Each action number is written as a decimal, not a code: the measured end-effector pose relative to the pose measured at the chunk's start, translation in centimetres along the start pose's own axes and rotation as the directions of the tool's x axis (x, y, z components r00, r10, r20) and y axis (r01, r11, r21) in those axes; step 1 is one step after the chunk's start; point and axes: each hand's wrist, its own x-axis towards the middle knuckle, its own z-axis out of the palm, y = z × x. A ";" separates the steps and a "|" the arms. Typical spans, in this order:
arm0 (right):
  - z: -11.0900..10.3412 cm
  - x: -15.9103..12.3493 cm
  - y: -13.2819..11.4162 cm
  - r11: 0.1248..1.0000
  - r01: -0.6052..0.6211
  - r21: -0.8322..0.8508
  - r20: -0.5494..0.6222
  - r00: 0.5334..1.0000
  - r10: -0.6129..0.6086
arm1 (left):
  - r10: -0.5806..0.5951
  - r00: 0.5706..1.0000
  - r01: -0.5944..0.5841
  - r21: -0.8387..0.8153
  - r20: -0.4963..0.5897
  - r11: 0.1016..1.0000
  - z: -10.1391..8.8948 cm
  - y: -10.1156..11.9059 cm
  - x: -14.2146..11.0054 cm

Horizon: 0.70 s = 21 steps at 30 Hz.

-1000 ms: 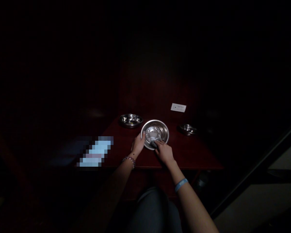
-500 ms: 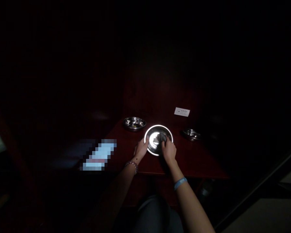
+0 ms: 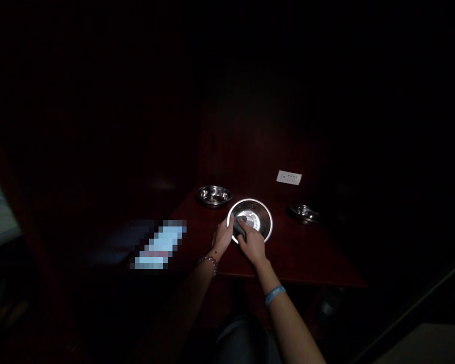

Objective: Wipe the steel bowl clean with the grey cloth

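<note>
A shiny metal bowl (image 3: 263,217) is tilted toward me above the dark red table. My left hand (image 3: 223,236) grips its left rim, thumb over the edge and fingers behind. Inside the bowl, my right hand (image 3: 253,245) presses a dark grey cloth (image 3: 239,225) against the lower left of the inner wall. The cloth is bunched and partly covered by my fingers. A bracelet circles my left wrist and a blue band my right.
The dark red table (image 3: 307,258) carries a second metal bowl (image 3: 214,196) with something yellow in it at the back left, and another metal bowl (image 3: 305,214) at the right. A white wall socket (image 3: 288,177) is behind. A bright blurred-out screen (image 3: 161,245) glows at left.
My right hand has moved the cloth from the right side of the bowl's inside to the lower left, near my left thumb. My left hand keeps its hold; the view has shifted slightly.
</note>
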 end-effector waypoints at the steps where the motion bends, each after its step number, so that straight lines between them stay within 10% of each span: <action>1: -0.1 -0.1 -0.2 1.000 0.002 -0.016 0.006 1.000 -0.002 | -0.004 1.000 0.004 -0.005 -0.006 1.000 0.0 0.0 0.0; 9: -0.9 -0.6 -1.1 0.992 0.001 -0.125 0.011 1.000 0.001 | 0.030 0.998 -0.032 -0.037 -0.054 0.999 0.0 0.0 0.0; 21: -1.0 -0.5 -1.2 0.867 -0.339 -0.365 -0.181 0.940 0.291 | 0.036 0.999 -0.037 -0.055 -0.022 0.998 -0.3 1.2 -0.8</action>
